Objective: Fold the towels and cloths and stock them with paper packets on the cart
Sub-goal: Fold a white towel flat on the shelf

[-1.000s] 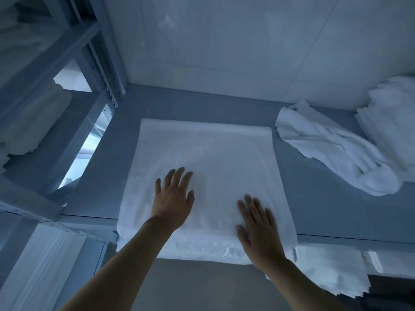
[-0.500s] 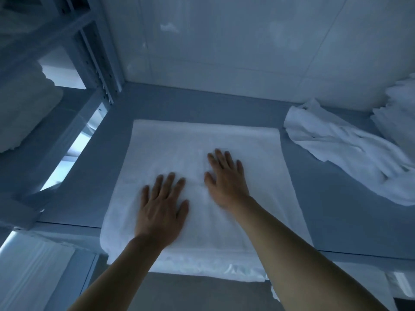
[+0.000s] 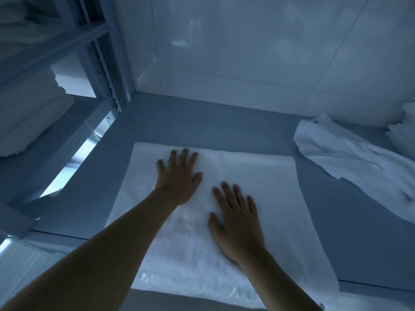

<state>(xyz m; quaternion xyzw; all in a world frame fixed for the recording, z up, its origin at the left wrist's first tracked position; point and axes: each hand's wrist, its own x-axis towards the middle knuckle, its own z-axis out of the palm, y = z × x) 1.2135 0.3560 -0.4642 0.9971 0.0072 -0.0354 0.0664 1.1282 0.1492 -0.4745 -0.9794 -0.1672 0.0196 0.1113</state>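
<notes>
Left hand (image 3: 178,176) slid farther up folded towel (image 3: 258,176), right hand (image 3: 238,223) nearer, both flat.

no readable text, labels or numbers anywhere.

Linen storeroom, prob. hotel/laundry: grey metal shelving rack (image 3: 105,70) w/ stacked white linens (image 3: 31,122) left of it, glossy tiled wall (image 3: 258,52) right of rack.

A glossy tiled wall (image 3: 258,52) is seen beyond the fingertips, meeting a grey shelf surface (image 3: 202,122). Left of the hands, perforated metal shelving uprights (image 3: 107,70) are lit dimly in bluish light.
</notes>
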